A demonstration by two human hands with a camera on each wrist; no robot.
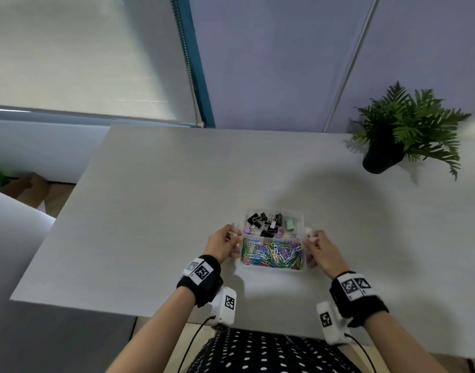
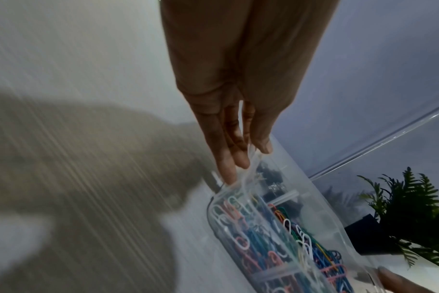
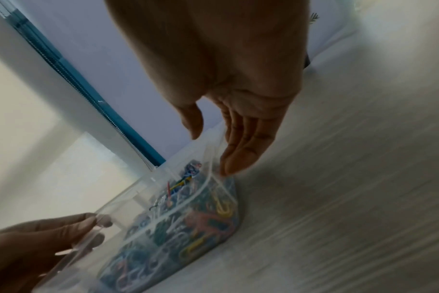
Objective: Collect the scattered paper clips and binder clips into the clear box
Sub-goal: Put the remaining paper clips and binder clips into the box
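The head camera is looking forward and down from above the table (image 1: 150, 211), taking in both forearms, the box (image 1: 273, 239) and a plant (image 1: 403, 130) far right. The left wrist camera is looking along the left hand (image 2: 228, 111) from close in, facing the box and plant. The right wrist camera is looking along the right hand (image 3: 238, 111), facing the window. All three are sharing the box.

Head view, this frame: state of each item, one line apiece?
Clear box: on the table, lid off, two compartments.
Binder clips: in far compartment.
Paper clips: in near compartment.
Left hand: grips box's left side.
Right hand: grips box's right side.
Potted plant: upright, far right.
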